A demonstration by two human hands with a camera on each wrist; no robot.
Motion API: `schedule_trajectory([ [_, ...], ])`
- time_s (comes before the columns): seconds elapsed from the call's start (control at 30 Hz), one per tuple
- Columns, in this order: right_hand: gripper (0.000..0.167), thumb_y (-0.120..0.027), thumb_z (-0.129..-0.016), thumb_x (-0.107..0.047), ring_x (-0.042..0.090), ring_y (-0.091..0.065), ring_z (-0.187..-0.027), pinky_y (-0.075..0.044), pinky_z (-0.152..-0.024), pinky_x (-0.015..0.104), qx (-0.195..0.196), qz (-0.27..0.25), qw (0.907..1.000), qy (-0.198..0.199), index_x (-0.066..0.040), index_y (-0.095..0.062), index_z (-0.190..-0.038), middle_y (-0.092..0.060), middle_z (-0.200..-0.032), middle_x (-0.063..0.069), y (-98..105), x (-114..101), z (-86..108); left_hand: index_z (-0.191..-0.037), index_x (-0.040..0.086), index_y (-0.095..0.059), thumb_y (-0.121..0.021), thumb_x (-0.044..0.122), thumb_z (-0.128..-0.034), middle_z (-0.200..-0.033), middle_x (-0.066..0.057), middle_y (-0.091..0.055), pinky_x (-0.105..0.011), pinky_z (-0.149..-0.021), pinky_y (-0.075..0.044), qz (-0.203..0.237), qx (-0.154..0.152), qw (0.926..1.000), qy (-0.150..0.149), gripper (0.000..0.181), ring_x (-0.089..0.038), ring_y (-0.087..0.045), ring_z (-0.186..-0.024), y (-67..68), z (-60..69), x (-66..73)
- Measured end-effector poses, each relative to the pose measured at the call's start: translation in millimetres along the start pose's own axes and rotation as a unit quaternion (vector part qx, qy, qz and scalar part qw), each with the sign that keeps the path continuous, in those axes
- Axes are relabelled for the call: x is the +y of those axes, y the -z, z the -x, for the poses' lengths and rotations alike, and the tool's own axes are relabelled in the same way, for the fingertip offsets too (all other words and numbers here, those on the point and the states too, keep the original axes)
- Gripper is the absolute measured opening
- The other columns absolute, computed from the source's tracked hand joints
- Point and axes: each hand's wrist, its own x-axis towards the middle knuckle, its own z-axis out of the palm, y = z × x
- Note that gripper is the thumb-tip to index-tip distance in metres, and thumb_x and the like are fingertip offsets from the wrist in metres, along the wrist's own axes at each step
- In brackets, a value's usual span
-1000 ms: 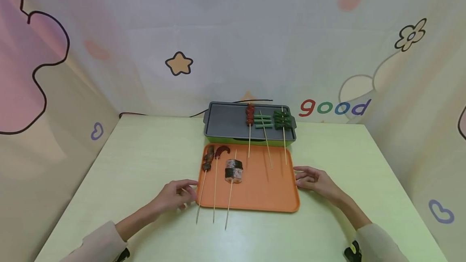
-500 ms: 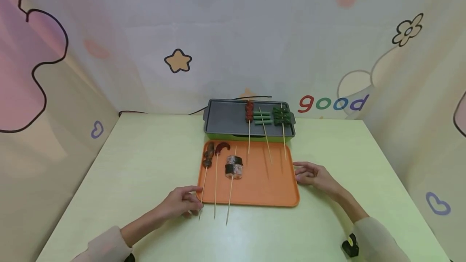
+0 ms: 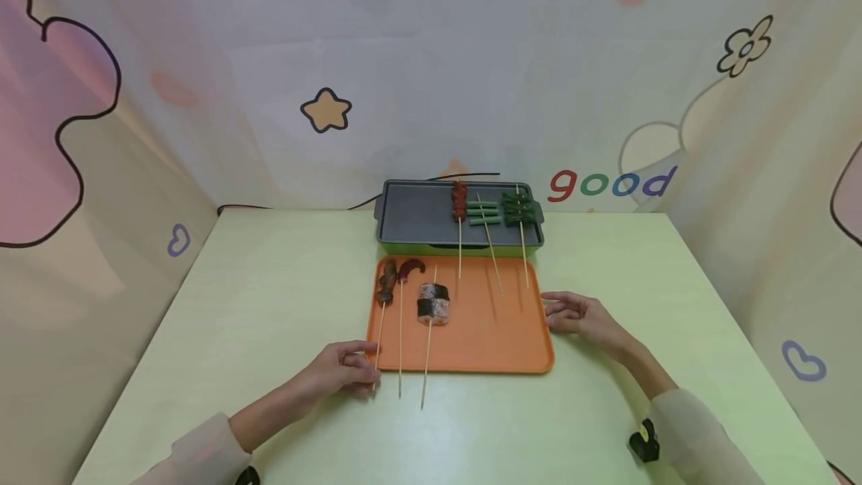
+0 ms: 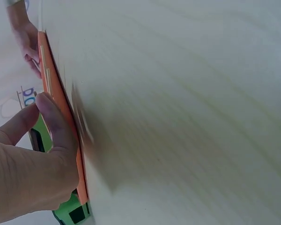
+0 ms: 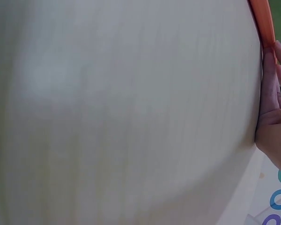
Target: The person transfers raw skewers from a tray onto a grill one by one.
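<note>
In the head view, my left hand pinches the lower stick of the leftmost skewer, which carries dark brown pieces. That skewer lies along the left side of an orange tray. Beside it on the tray are a skewer with a dark red curled piece and a skewer of white pieces wrapped in black. My right hand holds the tray's right rim. In the right wrist view, thumb and fingers of the right hand meet at the rim. The left wrist view shows the left hand's thumb and forefinger close together.
Behind the tray stands a green grill with a dark plate. On its right half lie a red skewer, a skewer of green stalks and a leafy green skewer; their sticks reach over the tray. A printed curtain surrounds the table.
My left hand has moved from the tray's left edge onto the leftmost skewer's stick, whose lower end has shifted slightly right. The right hand stays at the tray's rim. The head view has tilted slightly.
</note>
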Motion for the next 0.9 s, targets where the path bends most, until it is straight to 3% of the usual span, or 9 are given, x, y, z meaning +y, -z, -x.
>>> schedule_trajectory([
  [0.2,0.060,-0.069,-0.098,-0.012,-0.001,-0.068,-0.095,-0.056,-0.082,0.019,0.001,-0.004,1.0000,-0.004,0.008,-0.044,-0.149,-0.070,-0.114,0.002,1.7,-0.8,0.3,-0.148,-0.010,-0.043,-0.071,0.004,-0.0938,-0.096,0.000,-0.075,-0.032,-0.086,-0.061,0.030,-0.004,0.9995,0.010,0.062,-0.013,-0.073,-0.092,1.2,0.2,2.3],
  [0.53,0.060,-0.069,-0.098,-0.012,-0.001,-0.068,-0.095,-0.055,-0.081,0.019,0.000,0.001,1.0000,-0.003,0.008,-0.044,-0.148,-0.069,-0.117,0.008,0.5,-1.9,-0.3,-0.142,-0.006,-0.053,-0.074,0.001,-0.0902,-0.096,0.001,-0.074,-0.032,-0.085,-0.061,0.073,0.022,0.9964,0.036,0.056,-0.013,-0.074,-0.092,4.9,4.3,-2.6],
  [0.7,0.058,-0.068,-0.098,-0.010,-0.001,-0.068,-0.095,-0.055,-0.081,0.018,0.001,0.004,1.0000,0.006,0.009,-0.046,-0.147,-0.069,-0.118,0.011,1.3,-0.5,-0.3,-0.147,-0.007,-0.048,-0.072,0.002,-0.0920,-0.101,-0.001,-0.076,-0.031,-0.086,-0.061,0.085,0.019,0.9960,0.022,0.061,-0.013,-0.075,-0.094,7.9,7.6,-5.4],
  [0.9,0.060,-0.069,-0.097,-0.011,0.000,-0.068,-0.095,-0.055,-0.081,0.019,0.000,-0.006,1.0000,0.001,0.009,-0.045,-0.148,-0.071,-0.115,0.003,1.3,-0.6,-0.2,-0.150,-0.007,-0.044,-0.073,0.004,-0.0919,-0.105,-0.003,-0.074,-0.029,-0.086,-0.061,0.098,0.026,0.9949,0.006,0.066,-0.013,-0.075,-0.094,13.9,14.5,-5.3],
])
